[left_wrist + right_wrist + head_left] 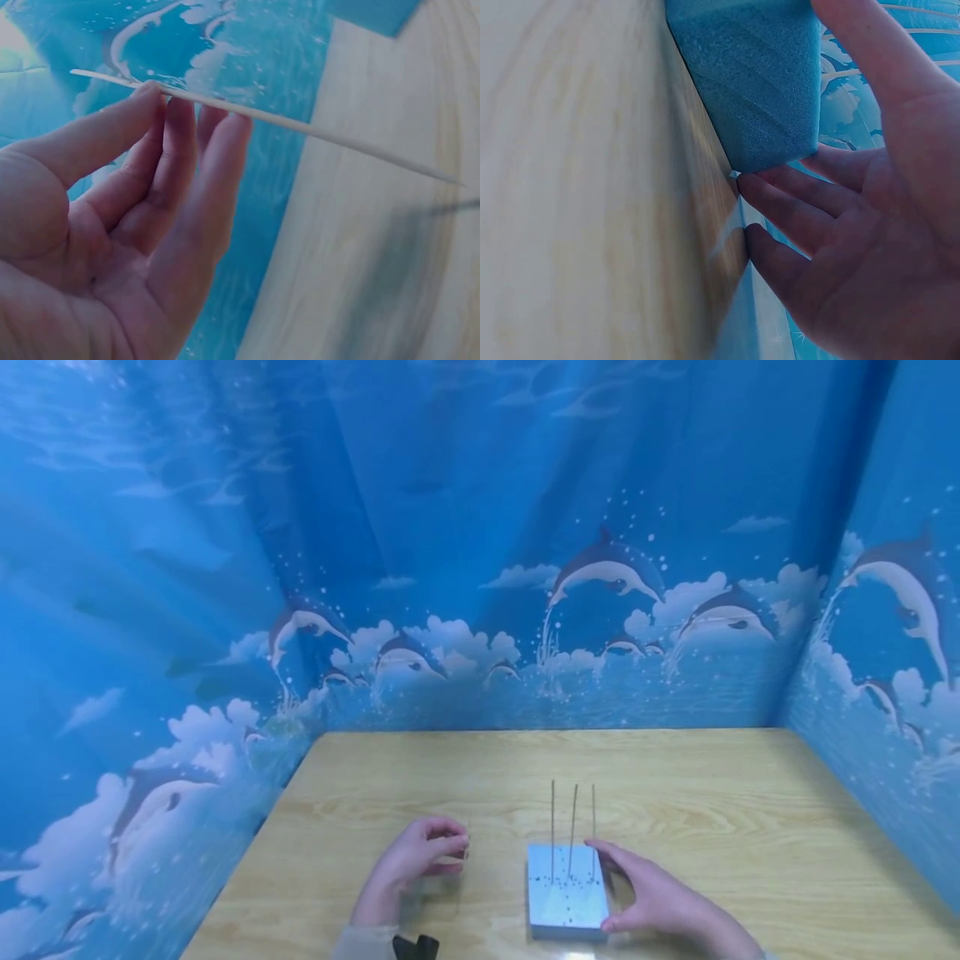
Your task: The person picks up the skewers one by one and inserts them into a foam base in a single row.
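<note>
My left hand [422, 856] pinches a thin wooden skewer [307, 129] between thumb and fingertips. In the left wrist view the skewer lies slantwise across the fingers, its pointed end toward the right. To the right of that hand, a light blue foam block [557, 906] sits on the table. Three thin sticks [552, 827] stand up from it, the middle one leaning slightly, and small dark holes dot its top. My right hand [663, 897] grips the block's right side, thumb at the near corner and fingers at the far one.
Both hands are over a wood-grain table [360, 777]. Blue cloth [465, 527] printed with dolphins and clouds hangs behind the table and along its left and right sides. A black object [416, 947] shows by the left wrist.
</note>
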The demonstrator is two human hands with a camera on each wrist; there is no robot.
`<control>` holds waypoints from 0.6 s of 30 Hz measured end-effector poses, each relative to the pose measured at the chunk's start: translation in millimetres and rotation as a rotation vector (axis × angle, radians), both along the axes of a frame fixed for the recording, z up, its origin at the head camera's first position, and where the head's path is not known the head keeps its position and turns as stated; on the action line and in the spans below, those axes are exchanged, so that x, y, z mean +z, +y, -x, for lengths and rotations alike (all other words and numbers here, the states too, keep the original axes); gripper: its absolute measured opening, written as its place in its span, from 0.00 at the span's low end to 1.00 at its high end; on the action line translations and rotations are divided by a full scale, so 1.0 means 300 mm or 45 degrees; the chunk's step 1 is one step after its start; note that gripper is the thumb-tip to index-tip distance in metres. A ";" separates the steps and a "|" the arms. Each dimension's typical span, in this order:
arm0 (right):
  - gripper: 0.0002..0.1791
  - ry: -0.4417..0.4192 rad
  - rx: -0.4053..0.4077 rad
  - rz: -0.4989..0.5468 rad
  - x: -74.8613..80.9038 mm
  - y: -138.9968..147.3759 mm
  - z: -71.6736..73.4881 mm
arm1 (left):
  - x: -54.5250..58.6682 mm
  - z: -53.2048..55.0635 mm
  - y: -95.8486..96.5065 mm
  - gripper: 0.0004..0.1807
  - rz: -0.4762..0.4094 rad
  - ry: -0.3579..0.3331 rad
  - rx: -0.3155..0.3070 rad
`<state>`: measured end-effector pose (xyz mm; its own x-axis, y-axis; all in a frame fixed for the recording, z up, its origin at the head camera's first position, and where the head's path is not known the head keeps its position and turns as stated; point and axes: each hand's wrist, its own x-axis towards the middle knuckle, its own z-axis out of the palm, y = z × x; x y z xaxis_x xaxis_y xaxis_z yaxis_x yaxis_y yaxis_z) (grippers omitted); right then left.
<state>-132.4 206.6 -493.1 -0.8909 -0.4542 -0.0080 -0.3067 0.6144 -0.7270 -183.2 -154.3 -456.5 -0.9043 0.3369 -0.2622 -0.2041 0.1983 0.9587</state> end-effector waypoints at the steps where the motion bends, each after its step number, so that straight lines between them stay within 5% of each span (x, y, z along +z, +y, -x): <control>1: 0.65 0.009 0.007 0.000 -0.002 0.000 0.000 | 0.005 -0.001 0.002 0.17 -0.018 0.007 -0.008; 7: 0.65 0.011 0.006 -0.005 -0.006 0.001 -0.002 | 0.045 -0.013 0.021 0.15 -0.122 0.073 -0.051; 18: 0.65 -0.039 -0.019 -0.011 -0.001 -0.001 0.004 | 0.123 -0.041 0.098 0.13 -0.212 0.147 0.047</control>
<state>-133.4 206.4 -493.5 -0.8967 -0.4409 -0.0396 -0.2751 0.6251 -0.7305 -171.1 -124.9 -419.6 -0.9375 0.3332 -0.0999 -0.0955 0.0298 0.9950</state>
